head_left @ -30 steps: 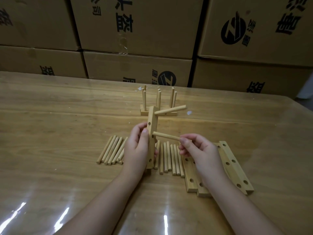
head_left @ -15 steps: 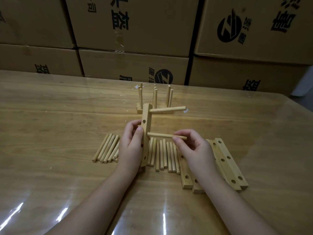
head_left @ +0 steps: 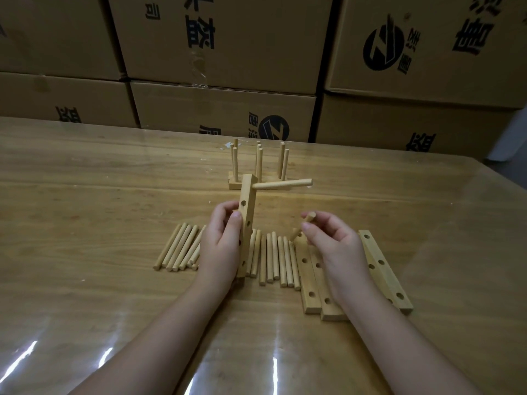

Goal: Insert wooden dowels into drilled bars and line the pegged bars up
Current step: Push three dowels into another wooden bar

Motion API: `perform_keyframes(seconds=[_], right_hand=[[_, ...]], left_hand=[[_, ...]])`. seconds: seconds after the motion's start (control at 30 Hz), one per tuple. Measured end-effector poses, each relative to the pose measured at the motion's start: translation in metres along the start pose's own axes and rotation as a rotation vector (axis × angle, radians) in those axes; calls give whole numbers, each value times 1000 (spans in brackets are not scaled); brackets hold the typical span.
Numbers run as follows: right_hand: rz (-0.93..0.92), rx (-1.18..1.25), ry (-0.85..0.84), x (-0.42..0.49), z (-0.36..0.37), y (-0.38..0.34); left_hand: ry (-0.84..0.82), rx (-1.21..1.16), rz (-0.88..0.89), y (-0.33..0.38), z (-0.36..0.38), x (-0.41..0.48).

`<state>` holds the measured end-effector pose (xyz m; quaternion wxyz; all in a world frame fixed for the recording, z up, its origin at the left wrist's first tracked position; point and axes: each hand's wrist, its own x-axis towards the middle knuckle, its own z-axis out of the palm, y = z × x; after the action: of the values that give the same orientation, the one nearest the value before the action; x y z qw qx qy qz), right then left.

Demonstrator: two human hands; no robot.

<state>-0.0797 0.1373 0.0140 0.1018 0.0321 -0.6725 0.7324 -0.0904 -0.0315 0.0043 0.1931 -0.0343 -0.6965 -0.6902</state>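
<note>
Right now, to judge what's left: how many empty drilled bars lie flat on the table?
4 empty bars: two side by side left of the right hand, two just right of its wrist. The hand may hide another.

Table (head_left: 85, 223): golden-brown wood, long darker grain streaks, glossy; white glare stripes along near edge. Upright bar (head_left: 247, 212): pale yellow wood, dark round holes down side. Flat bars (head_left: 382, 269) toward near right: same pale yellow, dark holes in rows. Loose dowels (head_left: 182, 249), tilted dowel (head_left: 306, 220): light tan, plain. Pegged bars (head_left: 258, 166) near far edge: pale tan throughout. Boxes (head_left: 256, 38) beyond far edge: brown cardboard, black printed characters, round black logo (head_left: 383, 49) with slanted brown cut-outs.
</note>
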Motion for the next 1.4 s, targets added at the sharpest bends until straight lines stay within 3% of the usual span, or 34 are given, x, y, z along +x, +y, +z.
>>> perform_keyframes(seconds=[0.47,1.07,1.4], right_hand=[[-295,-524,-280,-7,13,5],[-373,-624,-124,-8,11,6],[-448,-689,-81,-9,12,7]], left_hand=[[-119,-68,68,2,0,-2],[-110,-25,46,0,-2,-3],[-88,100,145,2,0,-5]])
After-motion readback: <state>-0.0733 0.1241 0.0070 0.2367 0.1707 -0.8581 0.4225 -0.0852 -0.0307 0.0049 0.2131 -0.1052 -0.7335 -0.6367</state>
